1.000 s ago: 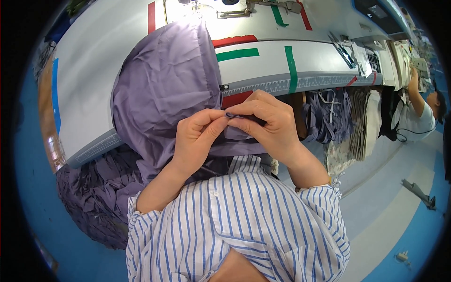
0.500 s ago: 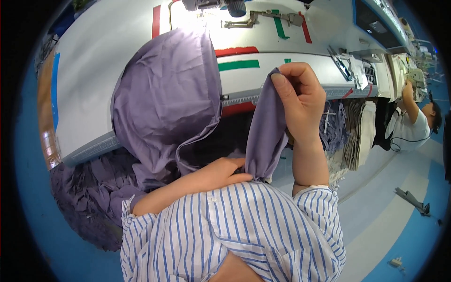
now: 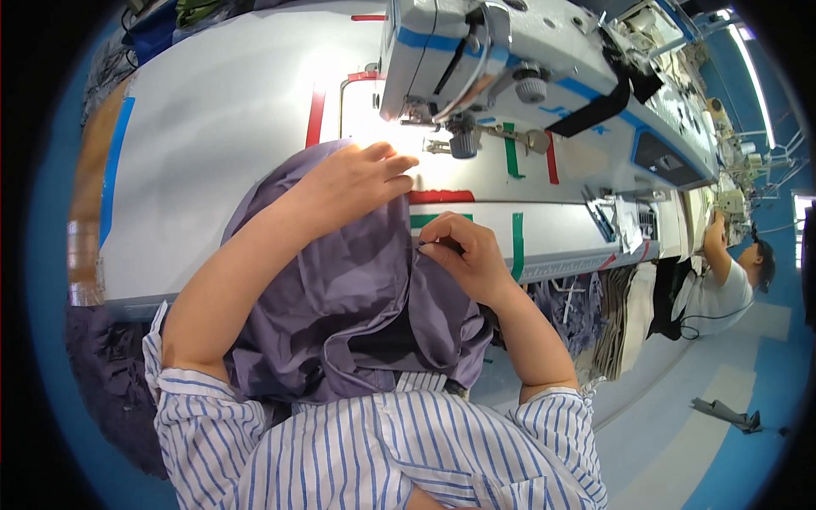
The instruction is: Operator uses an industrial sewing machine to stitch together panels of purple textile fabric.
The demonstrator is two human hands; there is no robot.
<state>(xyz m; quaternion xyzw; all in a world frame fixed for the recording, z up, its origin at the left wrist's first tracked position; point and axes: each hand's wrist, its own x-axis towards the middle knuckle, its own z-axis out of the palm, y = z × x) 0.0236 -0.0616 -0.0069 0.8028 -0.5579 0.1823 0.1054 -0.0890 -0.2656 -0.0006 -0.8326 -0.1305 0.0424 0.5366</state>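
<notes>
A large piece of purple fabric (image 3: 340, 289) hangs from the table's front edge over my lap, its far end lying up on the white table. My left hand (image 3: 357, 183) rests on that far end, fingers stretched out and slightly apart, close to the brightly lit needle area of the sewing machine (image 3: 459, 51). Lower and to the right, my right hand (image 3: 463, 251) pinches a folded edge of the same fabric between thumb and fingers. A loose fold of cloth hangs below this pinch.
Red tape (image 3: 442, 196) and green tape (image 3: 518, 242) mark the white table (image 3: 195, 153). Tweezers-like tools (image 3: 602, 217) lie at the right. More purple cloth (image 3: 106, 374) is heaped at lower left. Stacked pieces hang at the right, where another person (image 3: 722, 285) works.
My left hand has risen from my lap to the cloth near the needle. My right hand has come down and left with the fabric edge. The view has tilted up, showing more of the machine.
</notes>
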